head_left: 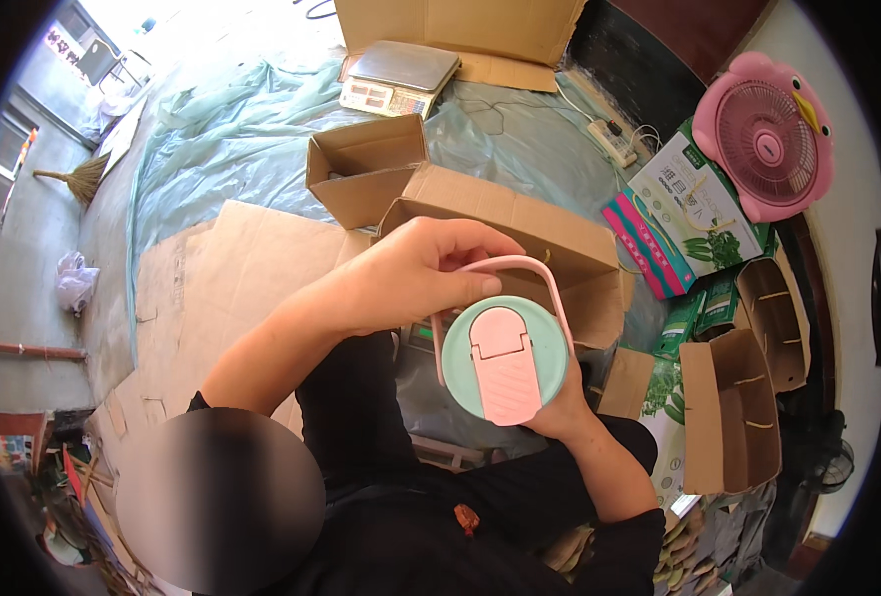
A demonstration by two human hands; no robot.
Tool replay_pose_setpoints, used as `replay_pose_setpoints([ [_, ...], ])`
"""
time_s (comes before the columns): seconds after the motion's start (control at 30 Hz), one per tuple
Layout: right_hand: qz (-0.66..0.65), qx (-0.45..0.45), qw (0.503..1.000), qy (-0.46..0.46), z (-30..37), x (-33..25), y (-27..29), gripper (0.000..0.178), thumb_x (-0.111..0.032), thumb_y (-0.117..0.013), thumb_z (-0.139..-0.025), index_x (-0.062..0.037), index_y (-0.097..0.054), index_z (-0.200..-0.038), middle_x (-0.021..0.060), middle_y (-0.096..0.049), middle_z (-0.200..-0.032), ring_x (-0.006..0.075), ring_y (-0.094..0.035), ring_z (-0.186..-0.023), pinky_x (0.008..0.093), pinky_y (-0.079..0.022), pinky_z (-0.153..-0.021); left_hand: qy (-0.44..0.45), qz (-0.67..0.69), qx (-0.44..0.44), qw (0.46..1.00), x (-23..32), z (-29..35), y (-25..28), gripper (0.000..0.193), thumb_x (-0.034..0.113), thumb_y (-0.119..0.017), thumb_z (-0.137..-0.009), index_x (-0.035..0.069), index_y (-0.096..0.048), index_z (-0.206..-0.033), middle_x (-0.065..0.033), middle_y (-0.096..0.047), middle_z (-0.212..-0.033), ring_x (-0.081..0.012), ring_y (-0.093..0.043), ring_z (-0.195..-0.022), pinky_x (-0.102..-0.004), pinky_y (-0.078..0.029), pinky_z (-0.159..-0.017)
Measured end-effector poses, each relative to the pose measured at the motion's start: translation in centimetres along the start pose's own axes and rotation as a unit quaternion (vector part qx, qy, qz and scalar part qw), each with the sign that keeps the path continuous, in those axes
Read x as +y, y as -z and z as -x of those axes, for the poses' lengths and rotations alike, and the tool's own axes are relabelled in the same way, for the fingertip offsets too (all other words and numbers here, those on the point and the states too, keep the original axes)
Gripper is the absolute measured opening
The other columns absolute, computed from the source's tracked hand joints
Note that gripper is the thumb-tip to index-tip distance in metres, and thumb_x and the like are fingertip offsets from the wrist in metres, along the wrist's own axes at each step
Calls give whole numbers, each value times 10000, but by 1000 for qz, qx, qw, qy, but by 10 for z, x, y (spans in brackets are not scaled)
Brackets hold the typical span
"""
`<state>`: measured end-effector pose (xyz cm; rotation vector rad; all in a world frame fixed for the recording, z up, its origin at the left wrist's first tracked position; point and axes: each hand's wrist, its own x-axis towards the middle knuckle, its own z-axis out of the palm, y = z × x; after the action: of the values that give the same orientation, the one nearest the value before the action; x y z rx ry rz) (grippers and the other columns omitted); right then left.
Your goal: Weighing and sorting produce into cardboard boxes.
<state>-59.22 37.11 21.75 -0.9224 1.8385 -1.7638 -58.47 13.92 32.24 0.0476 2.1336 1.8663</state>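
In front of me is a drinking cup with a round mint-green lid (551,343), seen from above. Its pink flip cap (507,382) lies flat across the lid. A pink carrying handle (557,288) stands up over the far side, and my left hand (423,268) is closed on its top, thumb and fingers pinching it. My right hand (563,405) wraps round the cup's body from the right, with its fingers mostly hidden beneath the lid. Just beyond the cup sits an open cardboard box (515,211).
A smaller open box (366,164) and a weighing scale (401,74) stand farther off on plastic sheeting (222,129). Flattened cardboard (247,263) lies left. On the right are a pink fan (766,149), a printed carton (694,204), brown boxes (734,417) and a power strip (611,141).
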Motion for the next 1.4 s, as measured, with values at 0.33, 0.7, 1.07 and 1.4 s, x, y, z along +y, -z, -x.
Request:
replay_pose_setpoints([
  [0.33, -46, 9, 999, -25, -27, 13, -8, 1005, -84, -827, -615, -42, -187, -1388, 128, -402, -1293, 220, -429, -1208, 373, -387, -991, -255, -261, 85, 927, 44, 5, 1, 305, 42, -630, -801, 10, -599, -1103, -51, -649, -956, -110, -607, -875, -265, -490, -768],
  [0.7, 195, 59, 974, -99, -30, 12, 12, 589, -113, -725, -734, -62, -474, -1264, 126, -479, -1261, 275, -495, -1145, 356, -430, -897, -196, -295, 269, 896, 28, -74, 106, 285, 115, -590, -824, 16, -618, -1090, -67, -660, -919, -122, -606, -859, -280, -495, -793],
  [1.07, 243, 45, 963, -107, -41, 15, 26, 489, -109, -714, -735, -29, -532, -1182, 155, -528, -1199, 326, -495, -1121, 387, -409, -946, -3, -292, 391, 873, -118, -190, 201, 340, 73, -632, -762, 92, -641, -1101, -155, -662, -1035, -275, -633, -957, -356, -498, -834],
  [1.4, 250, 32, 961, -115, -45, 19, 38, 502, -87, -732, -717, -38, -537, -1177, 148, -533, -1195, 310, -522, -1041, 373, -447, -869, 87, -228, 391, 887, -260, -250, 216, 305, 115, -672, -761, 102, -663, -1066, -107, -677, -1005, -242, -635, -950, -356, -483, -841],
])
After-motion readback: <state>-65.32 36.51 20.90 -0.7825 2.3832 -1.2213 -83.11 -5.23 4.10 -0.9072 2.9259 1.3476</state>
